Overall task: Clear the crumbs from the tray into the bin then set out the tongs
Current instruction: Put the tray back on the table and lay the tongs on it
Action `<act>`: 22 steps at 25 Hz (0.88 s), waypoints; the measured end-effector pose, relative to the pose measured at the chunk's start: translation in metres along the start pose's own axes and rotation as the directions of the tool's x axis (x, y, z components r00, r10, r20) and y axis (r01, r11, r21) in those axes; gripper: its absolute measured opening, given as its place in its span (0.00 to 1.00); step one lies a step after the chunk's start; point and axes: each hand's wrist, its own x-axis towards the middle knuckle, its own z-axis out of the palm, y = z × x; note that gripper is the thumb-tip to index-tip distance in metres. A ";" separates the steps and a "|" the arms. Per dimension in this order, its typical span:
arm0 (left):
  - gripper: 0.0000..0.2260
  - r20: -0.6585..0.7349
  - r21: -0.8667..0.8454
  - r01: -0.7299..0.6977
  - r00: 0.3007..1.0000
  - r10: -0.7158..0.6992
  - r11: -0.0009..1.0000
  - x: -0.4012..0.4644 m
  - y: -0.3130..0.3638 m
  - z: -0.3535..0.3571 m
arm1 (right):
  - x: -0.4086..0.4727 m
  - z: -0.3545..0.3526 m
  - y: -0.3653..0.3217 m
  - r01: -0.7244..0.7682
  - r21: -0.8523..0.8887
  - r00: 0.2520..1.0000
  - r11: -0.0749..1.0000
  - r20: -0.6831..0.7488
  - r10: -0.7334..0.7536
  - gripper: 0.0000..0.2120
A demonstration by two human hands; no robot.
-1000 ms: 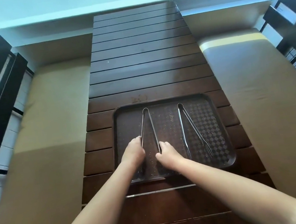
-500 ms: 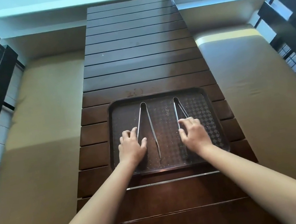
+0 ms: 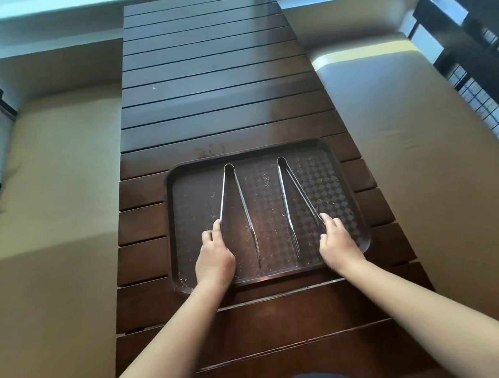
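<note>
Two tongs are lying side by side on the tray (image 3: 347, 206), left tongs (image 3: 236, 210) and right tongs (image 3: 299, 200), hinges pointing away from you, w/ crumbs (image 3: 264, 180) scattered btwn them. They're probably thin steel: light, springy, slick, so you're better off squeezing both arms mid-length. Your left hand (image 3: 214, 258) is touching the left pair's outer arm, fingers loosely curled; your right hand (image 3: 337, 238) is doing likewise on the right pair. Can't tell if either's actually pinching yet. No bin showing; tray's sitting on the desk (image 3: 212, 64).
</note>
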 end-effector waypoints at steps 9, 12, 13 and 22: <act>0.26 0.009 0.038 -0.018 1.000 0.018 0.999 0.004 0.004 0.003 | 0.004 0.002 -0.005 -0.021 0.057 0.999 0.998 -0.048 0.024 0.21; 0.26 0.016 0.036 -0.020 1.000 0.019 0.999 0.003 0.004 0.003 | 0.007 0.003 -0.005 -0.025 0.068 0.998 0.997 -0.059 0.029 0.21; 0.26 0.018 0.040 -0.024 1.000 0.023 0.999 0.003 0.004 0.003 | 0.008 0.003 -0.006 -0.025 0.070 0.998 0.997 -0.061 0.030 0.21; 0.26 0.017 0.071 -0.048 0.999 0.047 0.996 -0.005 0.007 0.008 | 0.007 0.005 -0.004 -0.012 0.076 0.997 0.997 -0.081 0.019 0.21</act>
